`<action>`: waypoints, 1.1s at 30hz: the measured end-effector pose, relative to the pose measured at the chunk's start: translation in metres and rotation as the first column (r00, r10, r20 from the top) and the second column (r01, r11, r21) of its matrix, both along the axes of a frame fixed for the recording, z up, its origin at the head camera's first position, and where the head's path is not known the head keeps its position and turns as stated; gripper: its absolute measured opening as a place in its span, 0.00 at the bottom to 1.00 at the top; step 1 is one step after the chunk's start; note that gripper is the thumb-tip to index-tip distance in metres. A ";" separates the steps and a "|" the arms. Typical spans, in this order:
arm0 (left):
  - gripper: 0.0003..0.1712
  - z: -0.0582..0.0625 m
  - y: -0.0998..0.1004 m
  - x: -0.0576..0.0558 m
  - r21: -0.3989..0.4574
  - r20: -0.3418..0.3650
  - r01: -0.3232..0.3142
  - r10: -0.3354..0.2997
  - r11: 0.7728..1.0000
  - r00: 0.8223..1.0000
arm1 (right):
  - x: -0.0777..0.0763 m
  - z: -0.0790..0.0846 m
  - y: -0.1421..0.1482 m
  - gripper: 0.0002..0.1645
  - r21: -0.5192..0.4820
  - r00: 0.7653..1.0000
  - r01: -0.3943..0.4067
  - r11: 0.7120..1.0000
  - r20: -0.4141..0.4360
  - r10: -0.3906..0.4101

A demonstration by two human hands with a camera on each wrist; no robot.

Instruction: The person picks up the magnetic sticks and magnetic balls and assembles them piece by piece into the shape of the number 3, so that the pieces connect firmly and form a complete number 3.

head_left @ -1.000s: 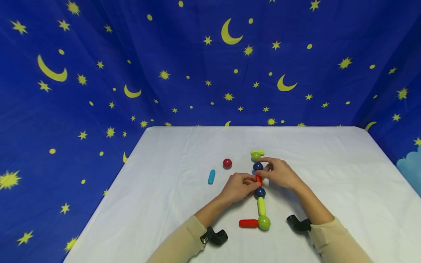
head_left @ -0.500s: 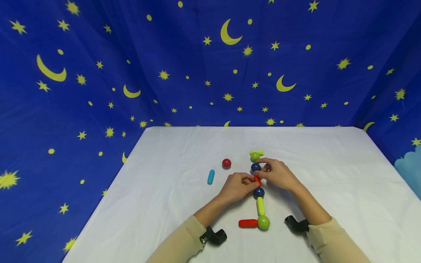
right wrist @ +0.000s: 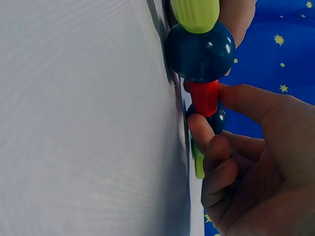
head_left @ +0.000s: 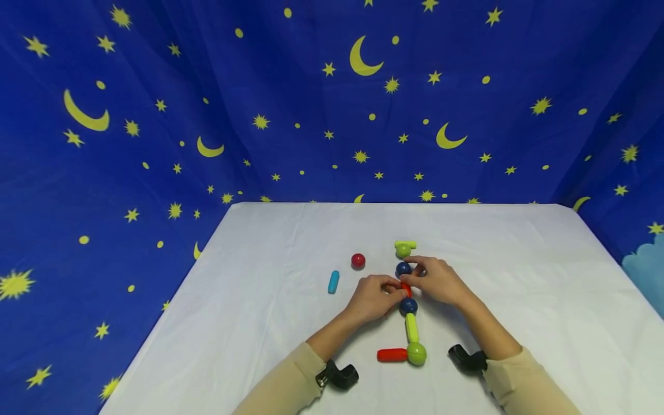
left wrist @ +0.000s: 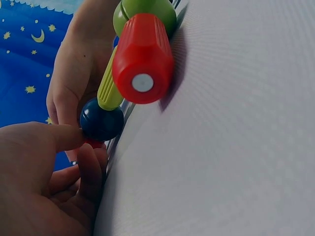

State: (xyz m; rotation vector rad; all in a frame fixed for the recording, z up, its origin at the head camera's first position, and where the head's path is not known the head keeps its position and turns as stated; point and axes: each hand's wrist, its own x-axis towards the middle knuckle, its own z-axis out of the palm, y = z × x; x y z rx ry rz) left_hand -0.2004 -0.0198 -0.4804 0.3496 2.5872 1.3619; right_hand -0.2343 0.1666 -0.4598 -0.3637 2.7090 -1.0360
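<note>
A chain of toy rods and balls runs away from me on the white table. Its red rod [right wrist: 204,98] lies between a near blue ball [head_left: 408,306] and a far blue ball [head_left: 403,269]. My left hand [head_left: 374,297] pinches that red rod, its thumb tip close by the near ball. With thumb and fingers, my right hand [head_left: 434,280] holds the far blue ball at the rod's end. A yellow-green rod [head_left: 412,328] links the near blue ball to a green ball [head_left: 417,353], from which another red rod [left wrist: 143,59] points left.
Beyond the far blue ball, a small gap away, sits another green ball [head_left: 403,250] with a yellow-green rod [head_left: 406,244] at it. Loose on the left lie a red ball [head_left: 358,261] and a light blue rod [head_left: 334,282]. A starry blue curtain [head_left: 311,86] surrounds the table.
The far blue ball has shifted slightly left and toward me with my right hand, widening its gap to the far green ball. Both hands keep their grip; the view tilts a little.
</note>
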 end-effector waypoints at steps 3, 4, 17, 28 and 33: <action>0.15 0.000 0.000 0.000 0.018 0.005 0.004 -0.005 1.000 1.000 | 0.000 0.000 -0.001 0.33 0.002 1.000 0.005 1.000 -0.007 -0.005; 0.15 0.001 -0.001 0.000 0.019 0.006 0.004 -0.004 1.000 1.000 | 0.000 0.001 -0.001 0.33 0.001 1.000 0.009 1.000 -0.008 -0.009; 0.11 0.006 -0.011 -0.008 0.005 -0.093 -0.018 0.018 1.000 0.996 | 0.001 0.002 -0.001 0.33 0.017 1.000 0.017 1.000 -0.020 -0.017; 0.14 0.011 -0.035 -0.025 -0.193 -0.533 -0.167 0.040 0.967 0.845 | 0.005 0.015 0.007 0.38 0.086 0.998 0.034 0.996 -0.056 -0.030; 0.24 0.008 -0.043 -0.030 -0.279 -0.555 -0.240 0.047 0.930 0.831 | 0.010 0.027 0.002 0.31 0.082 0.996 -0.005 0.997 -0.089 0.013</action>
